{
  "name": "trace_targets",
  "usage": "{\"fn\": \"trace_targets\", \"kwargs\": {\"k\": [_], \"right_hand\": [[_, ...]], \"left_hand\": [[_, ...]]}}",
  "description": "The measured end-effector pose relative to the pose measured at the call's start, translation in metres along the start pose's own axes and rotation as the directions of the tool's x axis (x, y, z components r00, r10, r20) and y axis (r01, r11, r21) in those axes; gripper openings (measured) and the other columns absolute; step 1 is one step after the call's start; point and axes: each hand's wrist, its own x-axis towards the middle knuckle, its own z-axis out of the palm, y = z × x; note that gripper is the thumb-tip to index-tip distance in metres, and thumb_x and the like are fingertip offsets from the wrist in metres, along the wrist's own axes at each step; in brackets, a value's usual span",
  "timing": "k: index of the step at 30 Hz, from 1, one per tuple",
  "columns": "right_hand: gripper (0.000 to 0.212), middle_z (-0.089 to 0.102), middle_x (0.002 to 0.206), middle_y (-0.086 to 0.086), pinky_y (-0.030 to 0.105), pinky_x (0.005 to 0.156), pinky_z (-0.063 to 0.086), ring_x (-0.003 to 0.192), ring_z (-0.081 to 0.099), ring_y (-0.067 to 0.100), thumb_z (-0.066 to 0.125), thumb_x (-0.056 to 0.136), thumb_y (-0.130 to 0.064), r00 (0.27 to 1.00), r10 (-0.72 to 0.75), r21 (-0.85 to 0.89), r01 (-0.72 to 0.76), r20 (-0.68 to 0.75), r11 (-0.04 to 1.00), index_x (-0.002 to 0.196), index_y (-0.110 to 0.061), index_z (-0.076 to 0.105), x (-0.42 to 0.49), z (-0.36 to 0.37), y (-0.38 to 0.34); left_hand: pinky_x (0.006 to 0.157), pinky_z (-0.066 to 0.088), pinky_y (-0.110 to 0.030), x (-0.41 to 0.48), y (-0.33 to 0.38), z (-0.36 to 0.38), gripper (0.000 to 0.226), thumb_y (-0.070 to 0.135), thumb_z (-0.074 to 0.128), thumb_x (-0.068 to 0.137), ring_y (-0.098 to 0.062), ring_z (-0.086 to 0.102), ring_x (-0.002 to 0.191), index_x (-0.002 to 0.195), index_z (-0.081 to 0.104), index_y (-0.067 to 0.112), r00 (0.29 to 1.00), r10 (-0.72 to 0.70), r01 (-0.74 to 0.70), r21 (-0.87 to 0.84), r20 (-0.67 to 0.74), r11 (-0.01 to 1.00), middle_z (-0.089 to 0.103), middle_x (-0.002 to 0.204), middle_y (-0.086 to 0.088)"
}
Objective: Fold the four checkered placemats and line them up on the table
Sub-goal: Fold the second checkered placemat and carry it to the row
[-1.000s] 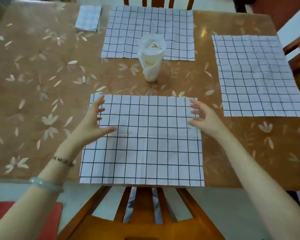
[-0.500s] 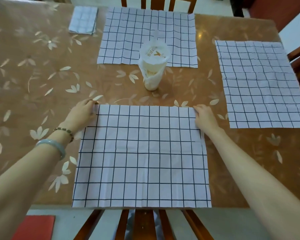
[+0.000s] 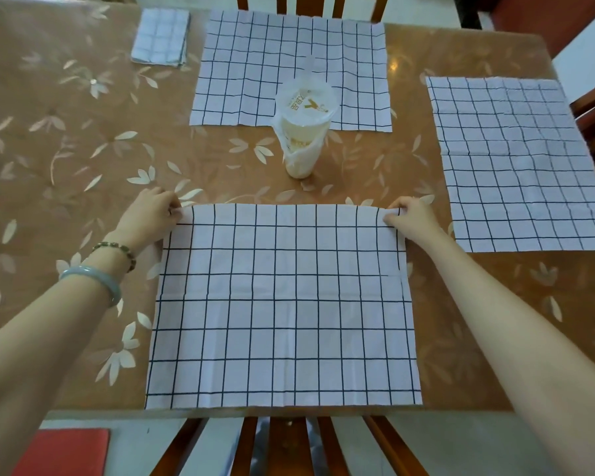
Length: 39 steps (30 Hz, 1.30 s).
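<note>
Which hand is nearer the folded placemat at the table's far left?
Left. The left hand pinches the near placemat's far left corner, nearly straight this side of the folded placemat; the right hand pinches its far right corner, well off to the right.

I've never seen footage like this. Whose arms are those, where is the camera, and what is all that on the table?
There is no machine here. These are a person's two bare arms, filmed by a wide-angle camera worn on the head, looking forward and down. On the brown leaf-patterned table three checkered mats lie spread flat: the near placemat, the far placemat and the right placemat. A fourth, the folded placemat, sits at the far left. A plastic drink cup stands mid-table. The left hand and right hand each pinch a far corner of the near placemat, probably to begin folding it.
</note>
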Motion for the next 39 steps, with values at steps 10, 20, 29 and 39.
{"fn": "trace_targets", "kwargs": {"k": [10,20,29,39], "right_hand": [[0.013,0.061,0.074,-0.008,0.02,0.068,0.045,0.07,0.055,0.005,0.073,0.078,-0.018,0.966,-0.031,0.271,0.103,-0.257,0.957,0.09,-0.013,0.074,-0.052,-0.057,-0.007],[0.009,0.07,0.08,-0.002,0.003,0.07,0.04,0.083,0.061,0.014,0.075,0.077,-0.009,0.993,-0.12,0.123,0.121,-0.015,0.985,0.085,-0.014,0.075,-0.169,-0.048,0.032],[0.016,0.069,0.1,-0.001,0.022,0.084,0.041,0.088,0.055,0.009,0.062,0.086,-0.008,0.991,-0.062,-0.154,0.08,0.121,0.985,0.094,-0.014,0.075,-0.204,0.011,0.071],[0.025,0.068,0.107,0.001,0.027,0.088,0.044,0.102,0.055,0.015,0.055,0.089,-0.003,0.966,-0.126,-0.377,0.206,0.227,0.903,0.104,-0.012,0.072,-0.207,0.031,0.079]], "left_hand": [[0.075,0.043,-0.036,-0.047,0.027,-0.08,0.009,0.008,0.069,0.084,-0.034,0.063,0.085,0.089,0.069,0.001,0.967,0.057,-0.092,-0.13,-0.25,0.987,0.069,0.09,-0.016],[0.063,0.04,-0.024,-0.148,0.007,-0.083,0.011,0.012,0.081,0.074,-0.009,0.059,0.068,0.074,0.072,0.019,0.978,0.153,-0.132,-0.152,0.14,0.98,0.065,0.071,0.008],[0.058,0.035,-0.017,-0.18,-0.003,-0.011,0.012,0.015,0.073,0.075,-0.005,0.054,0.069,0.074,0.071,0.027,0.922,0.131,-0.14,-0.001,0.366,0.99,0.059,0.074,0.017],[0.066,0.042,-0.02,-0.187,-0.003,0.017,0.021,0.033,0.074,0.076,0.0,0.052,0.073,0.069,0.057,0.042,0.861,0.11,-0.15,0.041,0.496,0.988,0.064,0.083,0.012]]}}
